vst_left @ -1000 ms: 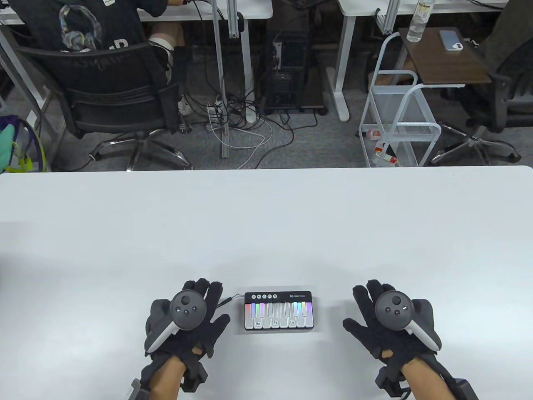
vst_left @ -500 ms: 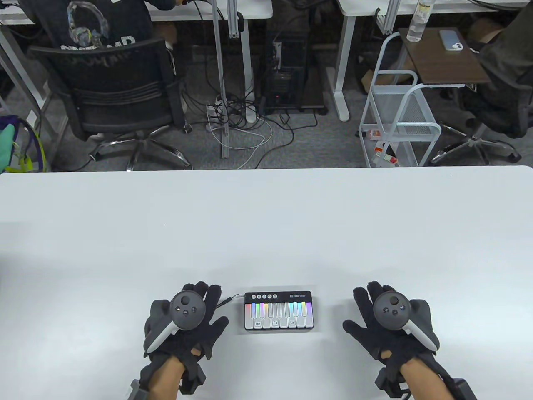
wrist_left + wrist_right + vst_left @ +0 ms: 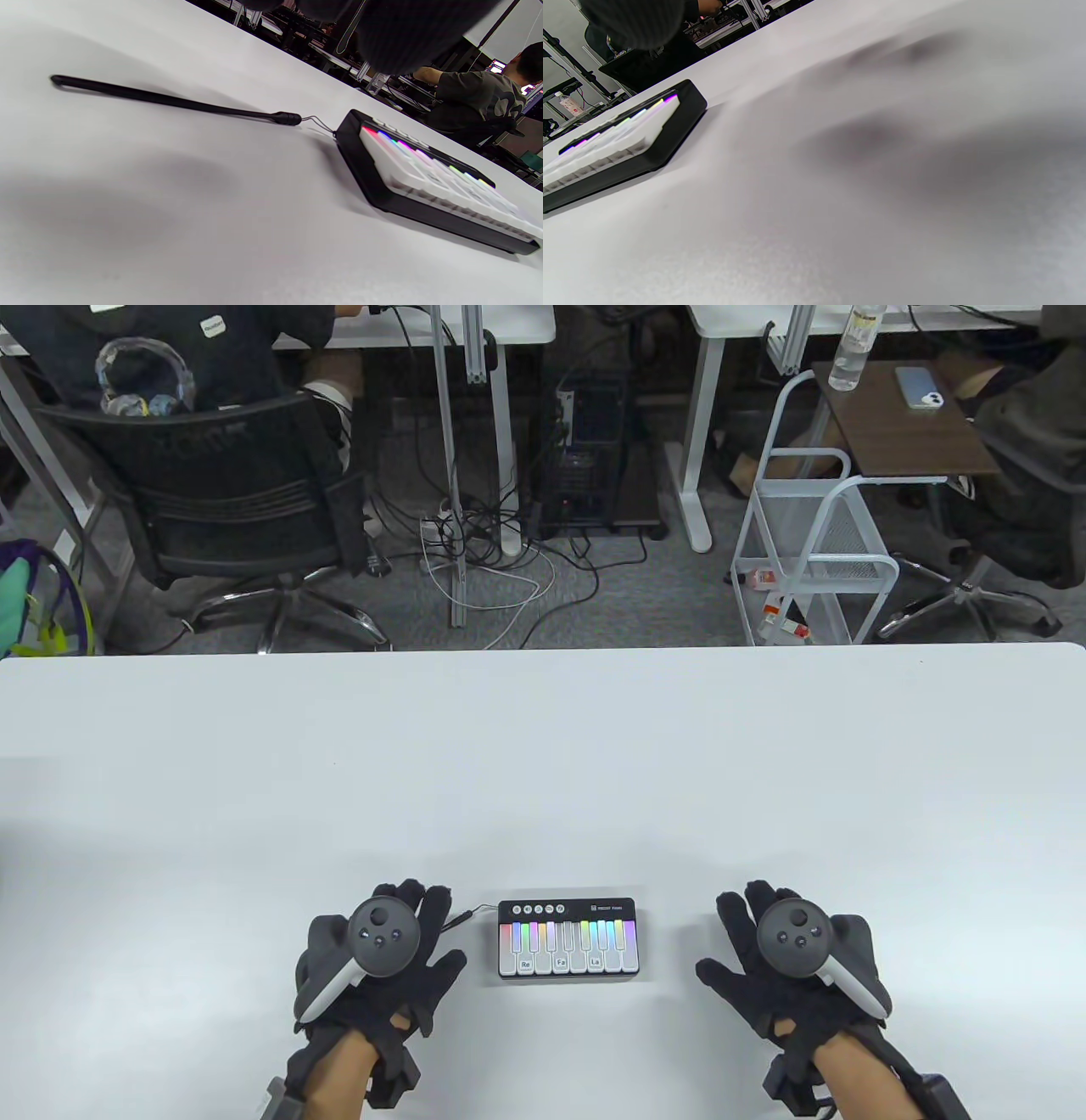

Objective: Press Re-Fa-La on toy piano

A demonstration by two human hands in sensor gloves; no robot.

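A small black toy piano [image 3: 568, 940] with white keys and coloured lights lies on the white table [image 3: 543, 763] near its front edge. Three keys carry labels Re [image 3: 525, 964], Fa [image 3: 561, 962] and La [image 3: 595, 961]. My left hand [image 3: 399, 950] lies flat with spread fingers just left of the piano, apart from it. My right hand [image 3: 764, 954] lies flat with spread fingers to the piano's right, apart from it. Both hands hold nothing. The piano also shows in the left wrist view [image 3: 428, 178] and the right wrist view [image 3: 623, 144].
A thin black strap [image 3: 169, 100] runs from the piano's left rear corner across the table toward my left hand. Beyond the table's far edge stand office chairs, desks and a white wire cart [image 3: 814, 560].
My right hand has shifted slightly left and forward. The left hand and the piano have not moved.
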